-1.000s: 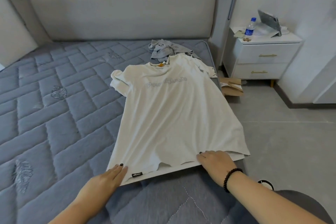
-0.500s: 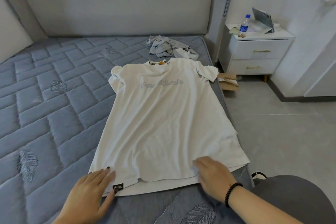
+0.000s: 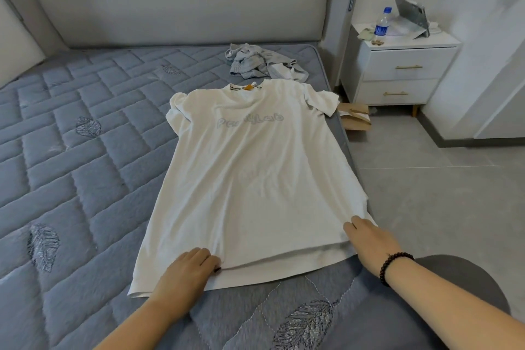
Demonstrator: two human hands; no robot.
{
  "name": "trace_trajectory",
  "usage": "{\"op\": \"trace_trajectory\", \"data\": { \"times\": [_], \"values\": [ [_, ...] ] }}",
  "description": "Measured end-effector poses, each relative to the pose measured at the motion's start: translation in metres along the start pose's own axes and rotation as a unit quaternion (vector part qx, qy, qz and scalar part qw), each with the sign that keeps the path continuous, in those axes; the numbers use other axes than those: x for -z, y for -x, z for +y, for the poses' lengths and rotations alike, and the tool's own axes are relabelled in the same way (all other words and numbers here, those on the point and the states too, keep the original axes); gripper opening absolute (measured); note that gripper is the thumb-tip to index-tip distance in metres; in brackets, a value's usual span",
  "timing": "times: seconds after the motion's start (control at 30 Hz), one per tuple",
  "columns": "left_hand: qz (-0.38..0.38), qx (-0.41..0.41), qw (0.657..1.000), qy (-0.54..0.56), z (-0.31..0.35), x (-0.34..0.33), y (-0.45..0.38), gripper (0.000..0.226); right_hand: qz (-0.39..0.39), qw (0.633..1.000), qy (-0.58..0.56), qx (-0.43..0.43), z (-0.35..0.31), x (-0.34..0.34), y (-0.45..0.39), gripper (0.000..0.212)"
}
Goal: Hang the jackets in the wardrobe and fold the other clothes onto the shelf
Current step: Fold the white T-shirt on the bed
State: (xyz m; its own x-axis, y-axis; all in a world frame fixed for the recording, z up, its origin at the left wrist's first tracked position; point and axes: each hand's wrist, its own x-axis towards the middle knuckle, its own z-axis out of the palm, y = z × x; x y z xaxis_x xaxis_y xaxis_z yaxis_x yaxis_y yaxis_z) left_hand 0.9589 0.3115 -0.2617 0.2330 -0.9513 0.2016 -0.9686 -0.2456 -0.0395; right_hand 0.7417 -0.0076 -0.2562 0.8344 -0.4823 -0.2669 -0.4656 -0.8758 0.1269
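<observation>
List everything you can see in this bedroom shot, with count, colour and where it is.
T-shirt: one, white, flat on mattress, near right edge.
Crumpled garment: one heap, grey, beyond the collar.
Mattress: one, blue-grey quilted.
Headboard: one, pale grey, behind the bed.
Nightstand: one, white, right of bed.
Water bottle: one, clear, blue cap, on nightstand.
Paper bag: one, brown, on floor.
Left hand: at the hem.
Right hand: at the hem, dark bead bracelet.
</observation>
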Motion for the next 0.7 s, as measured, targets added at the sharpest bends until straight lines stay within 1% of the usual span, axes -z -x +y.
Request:
{"op": "trace_trajectory", "data": {
  "times": [0.07,0.1,0.17,0.23,0.3,0.4,0.43,0.5,0.57,0.63,0.67,0.7],
  "values": [
    [-0.008,-0.02,1.0,0.013,-0.004,0.004,0.008,0.011,-0.013,1.0,-0.001,-0.009,0.009,-0.003,0.006,0.032],
    [-0.023,-0.026,0.999,0.017,-0.006,0.006,0.012,0.015,-0.023,1.0,-0.001,-0.007,0.013,-0.004,0.01,0.033],
    [-0.076,-0.03,0.997,0.011,-0.007,0.011,0.018,0.036,-0.036,0.999,0.001,0.003,0.018,-0.005,0.016,0.033],
    [-0.111,-0.032,0.993,-0.012,-0.006,0.015,0.019,0.043,-0.031,0.999,-0.002,0.007,0.017,-0.004,0.021,0.03],
    [-0.106,-0.023,0.994,-0.016,-0.003,0.02,0.018,0.039,-0.004,1.0,-0.01,-0.01,0.016,-0.003,0.024,0.028],
    [-0.066,0.015,0.997,0.034,0.009,0.019,0.018,0.017,0.027,0.996,-0.032,-0.079,0.019,-0.007,0.025,0.036],
    [-0.063,0.031,0.996,0.05,0.014,0.018,0.016,0.018,0.027,0.993,-0.054,-0.1,0.021,-0.008,0.025,0.038],
    [-0.072,0.039,0.995,0.061,0.027,0.013,0.01,0.032,0.009,0.987,-0.097,-0.124,0.026,-0.01,0.024,0.038],
    [-0.076,0.018,0.996,0.046,0.039,0.008,-0.001,0.035,-0.01,0.987,-0.101,-0.123,0.028,-0.009,0.022,0.032],
    [-0.078,-0.01,0.997,0.013,0.049,0.003,-0.014,0.034,-0.002,0.987,-0.093,-0.128,0.029,-0.008,0.022,0.027],
    [-0.083,-0.014,0.996,-0.002,0.053,0.003,-0.021,0.038,0.007,0.986,-0.093,-0.137,0.03,-0.007,0.023,0.027],
    [-0.094,-0.017,0.995,-0.01,0.054,0.003,-0.026,0.047,0.018,0.984,-0.097,-0.147,0.031,-0.006,0.025,0.027]
  ]
}}
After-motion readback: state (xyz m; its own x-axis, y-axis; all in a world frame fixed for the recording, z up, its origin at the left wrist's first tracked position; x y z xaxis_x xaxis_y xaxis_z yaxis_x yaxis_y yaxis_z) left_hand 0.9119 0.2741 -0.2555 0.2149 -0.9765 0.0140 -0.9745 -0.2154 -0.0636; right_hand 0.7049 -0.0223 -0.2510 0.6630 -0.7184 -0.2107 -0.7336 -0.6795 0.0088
